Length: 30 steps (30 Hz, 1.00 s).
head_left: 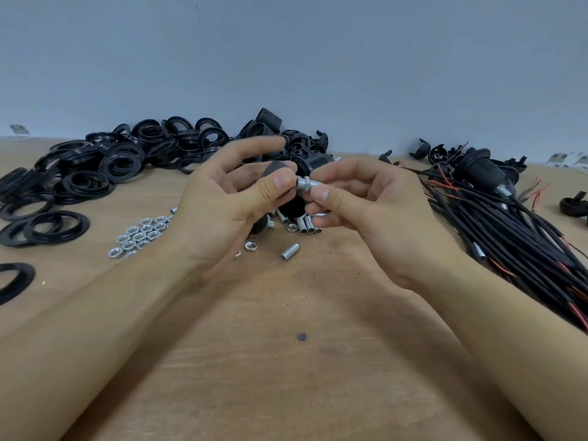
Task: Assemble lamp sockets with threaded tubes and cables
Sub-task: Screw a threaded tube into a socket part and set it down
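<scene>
Broadly, a wooden table (286, 361) with a matt, lightly speckled surface is seen beneath a plain grey wall. A large heap of black plastic rings (105, 163), flat and circular with raised inner collars, is spread over the left side. A bundle of black cables (515, 230), with thin red leads among them, is laid along the right side. Black socket bodies (305, 144), ribbed and cylindrical, are piled at the rear centre. Above the table centre, a black socket part (276, 169) is held in the curled fingers of the left hand (222, 198). A short, bright metal threaded tube (310, 183), with a nut-like collar on it, is pinched between the thumb and fingers of the right hand (359, 198), just beside the left thumb. Loose tubes (304, 225) are grouped below the hands. Small hexagonal metal nuts (140, 235) are clustered near the left wrist.
</scene>
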Each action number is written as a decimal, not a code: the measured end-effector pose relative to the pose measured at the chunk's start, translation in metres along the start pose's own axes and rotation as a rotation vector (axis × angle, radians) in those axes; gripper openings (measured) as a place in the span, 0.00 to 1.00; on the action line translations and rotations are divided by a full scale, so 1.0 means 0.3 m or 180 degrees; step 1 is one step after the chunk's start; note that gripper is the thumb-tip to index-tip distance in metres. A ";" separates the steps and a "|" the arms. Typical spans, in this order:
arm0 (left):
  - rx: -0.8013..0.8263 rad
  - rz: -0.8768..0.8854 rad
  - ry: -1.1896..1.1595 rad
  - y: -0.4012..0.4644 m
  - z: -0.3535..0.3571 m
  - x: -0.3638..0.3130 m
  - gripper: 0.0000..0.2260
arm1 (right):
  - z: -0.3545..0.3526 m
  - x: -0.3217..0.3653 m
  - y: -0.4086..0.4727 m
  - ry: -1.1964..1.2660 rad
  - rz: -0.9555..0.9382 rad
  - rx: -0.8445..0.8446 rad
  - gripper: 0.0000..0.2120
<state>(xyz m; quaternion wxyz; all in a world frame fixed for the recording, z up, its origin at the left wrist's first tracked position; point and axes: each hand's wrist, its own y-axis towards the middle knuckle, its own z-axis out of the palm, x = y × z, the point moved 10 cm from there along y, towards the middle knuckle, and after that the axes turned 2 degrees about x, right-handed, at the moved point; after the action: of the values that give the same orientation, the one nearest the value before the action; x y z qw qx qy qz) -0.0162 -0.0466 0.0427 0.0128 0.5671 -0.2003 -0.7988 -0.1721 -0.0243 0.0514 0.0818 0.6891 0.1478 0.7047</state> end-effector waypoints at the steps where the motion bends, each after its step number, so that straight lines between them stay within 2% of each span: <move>1: 0.0046 -0.0016 -0.0053 0.000 0.003 0.000 0.18 | 0.002 0.004 -0.001 0.0017 -0.0027 0.0011 0.06; 6: 0.0076 -0.0095 0.0331 -0.006 -0.001 0.004 0.20 | 0.014 0.034 -0.009 -0.0136 -0.0265 0.0010 0.05; 9: 0.0428 -0.0222 -0.0022 -0.003 0.036 0.017 0.15 | 0.007 0.052 -0.011 -0.0297 -0.0417 -0.0048 0.05; 12: 0.0668 -0.0428 -0.0309 -0.007 0.049 0.027 0.17 | 0.000 0.067 -0.013 -0.0410 -0.0541 -0.0074 0.06; 15: 0.0810 -0.0503 -0.0360 -0.012 0.057 0.031 0.18 | -0.003 0.101 -0.027 -0.0950 -0.0849 -0.0213 0.07; 18: 0.0713 -0.0537 -0.0254 -0.011 0.047 0.035 0.18 | 0.011 0.142 -0.041 -0.1543 -0.1221 -0.0216 0.07; 22: 0.0640 -0.0528 -0.0153 -0.008 0.044 0.037 0.18 | 0.021 0.180 -0.053 -0.1909 -0.1592 -0.0079 0.05; 25: 0.0639 -0.0496 -0.0088 -0.011 0.042 0.040 0.18 | 0.019 0.171 -0.048 -0.1851 -0.1555 -0.0002 0.05; 30: 0.0582 -0.0419 0.0004 -0.006 0.023 0.035 0.19 | 0.003 0.096 -0.020 -0.1279 -0.0934 0.0080 0.06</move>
<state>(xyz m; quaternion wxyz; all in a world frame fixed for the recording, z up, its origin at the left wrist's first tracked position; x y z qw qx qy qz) -0.0258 -0.0456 0.0344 -0.0913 0.5784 -0.2346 -0.7759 -0.1729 -0.0092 0.0767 0.2024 0.7875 0.2357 0.5322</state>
